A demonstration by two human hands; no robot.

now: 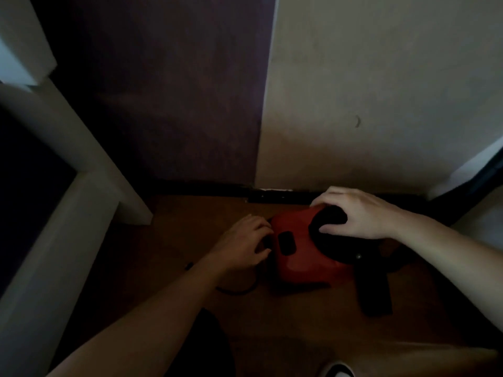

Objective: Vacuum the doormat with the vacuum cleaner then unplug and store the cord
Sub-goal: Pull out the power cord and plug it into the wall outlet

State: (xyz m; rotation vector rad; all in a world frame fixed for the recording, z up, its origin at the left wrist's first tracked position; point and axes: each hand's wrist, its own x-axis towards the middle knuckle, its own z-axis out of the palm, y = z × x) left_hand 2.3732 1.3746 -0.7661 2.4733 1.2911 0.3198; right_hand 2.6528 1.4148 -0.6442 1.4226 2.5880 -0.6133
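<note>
Vacuum cleaner (299, 257): the red body is sitting on the brown floor (190, 268), close to the far edge where the floor is meeting the dark skirting and the pale wall (381, 91).
Right hand (356, 216): its grip is spreading over the black handle part at the top of the body, fingers curling down around it and pressing the machine in place.
Left hand (245, 243): its fingers are bunching together at the left side of the body; in this dim light I cannot tell whether they are clamping on the cord or only touching the casing.
Cord (239, 291): a dark loop is lying on the floor just beside the left wrist, running toward the body.
Step in hand: probably feeding the cord away; the right hand should be keeping the body from sliding while the left is guiding the cord in straight, without kinks.
Doormat: not showing here.
Edges: the wall is standing just behind the machine, and white furniture (81, 200) is closing in on the left.
Open room: the bare floor toward the person is offering the freest space for drawing the body back.
</note>
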